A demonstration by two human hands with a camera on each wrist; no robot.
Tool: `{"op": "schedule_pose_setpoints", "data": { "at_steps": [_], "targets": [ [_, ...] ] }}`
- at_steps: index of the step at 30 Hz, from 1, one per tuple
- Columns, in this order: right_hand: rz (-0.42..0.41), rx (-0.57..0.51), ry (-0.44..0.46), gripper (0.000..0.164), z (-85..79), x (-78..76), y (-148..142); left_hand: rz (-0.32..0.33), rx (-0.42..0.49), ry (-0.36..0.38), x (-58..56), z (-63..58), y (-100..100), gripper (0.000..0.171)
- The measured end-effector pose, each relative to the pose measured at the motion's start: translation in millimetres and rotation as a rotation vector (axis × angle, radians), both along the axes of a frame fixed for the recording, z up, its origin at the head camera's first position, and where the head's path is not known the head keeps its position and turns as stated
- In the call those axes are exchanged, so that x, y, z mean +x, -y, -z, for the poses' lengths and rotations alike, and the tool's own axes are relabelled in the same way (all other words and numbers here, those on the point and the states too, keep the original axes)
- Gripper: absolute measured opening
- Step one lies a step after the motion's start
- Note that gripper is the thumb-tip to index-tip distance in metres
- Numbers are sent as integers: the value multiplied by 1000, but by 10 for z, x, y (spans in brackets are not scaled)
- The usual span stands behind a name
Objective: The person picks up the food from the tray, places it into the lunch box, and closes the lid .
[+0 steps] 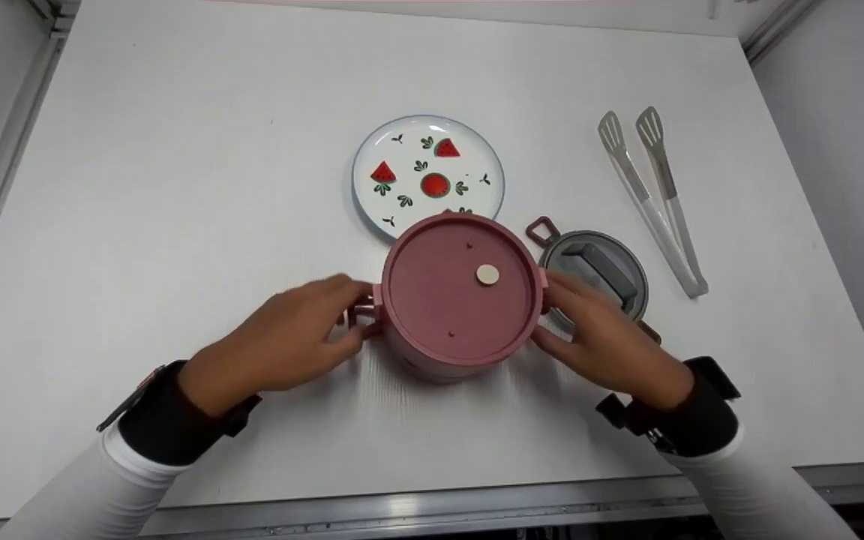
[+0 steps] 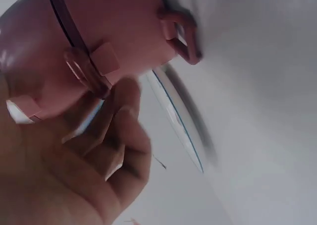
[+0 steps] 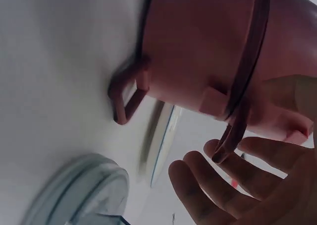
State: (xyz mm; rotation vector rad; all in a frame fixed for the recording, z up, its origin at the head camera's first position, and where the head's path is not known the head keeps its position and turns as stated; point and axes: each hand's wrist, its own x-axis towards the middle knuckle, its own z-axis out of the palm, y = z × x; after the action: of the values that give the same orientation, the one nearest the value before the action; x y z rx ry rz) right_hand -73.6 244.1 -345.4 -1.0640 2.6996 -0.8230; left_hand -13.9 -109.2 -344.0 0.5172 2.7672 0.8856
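Observation:
A pink two-tier food container [image 1: 462, 292] stands in the middle, with a round lid bearing a pale button. Loop handles jut from its sides, and a dark seam rings it in both wrist views. The left hand [image 1: 293, 334] is at its left side, fingertips and thumb about the upper loop handle [image 2: 84, 74]. On the opposite side, the right hand [image 1: 604, 337] has its fingers and thumb around the matching loop handle [image 3: 233, 136]. Behind the container lies a white plate [image 1: 409, 161] with watermelon pictures, its near rim partly covered from above.
Beside the right hand is a round grey lid-like piece [image 1: 612, 251] with a dark bar handle and brownish loops, partly hidden by that hand. Metal tongs [image 1: 657, 210] lie spread at the right. A metal rail [image 1: 402, 510] runs along the white table's front edge.

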Motion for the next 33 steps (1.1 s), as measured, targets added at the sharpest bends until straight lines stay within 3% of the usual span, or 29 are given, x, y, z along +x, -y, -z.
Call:
{"op": "schedule_pose_setpoints", "data": {
  "at_steps": [4,8,13,18,21,25,28,33],
  "targets": [
    [18,-18,14,47,109,-29,66,64,-28,27,-19,95,13,42],
    [32,-76,81,47,141,-76,93,74,2,26,-124,148,4,29],
    [46,-89,164,40,163,-94,74,66,-27,63,-190,191,-21,29],
    [36,-127,264,43,161,-124,39,60,6,-2,-208,218,-40,33],
    [80,-291,432,47,168,-164,52,16,191,50,-235,229,-62,40],
    [237,-687,659,42,232,-251,231,-131,619,134,-342,229,-212,44],
    [261,-884,685,47,299,-310,406,-158,866,120,-447,254,-393,45],
    [178,-950,580,53,405,-307,544,-122,1041,75,-523,354,-595,48]
  ]
}}
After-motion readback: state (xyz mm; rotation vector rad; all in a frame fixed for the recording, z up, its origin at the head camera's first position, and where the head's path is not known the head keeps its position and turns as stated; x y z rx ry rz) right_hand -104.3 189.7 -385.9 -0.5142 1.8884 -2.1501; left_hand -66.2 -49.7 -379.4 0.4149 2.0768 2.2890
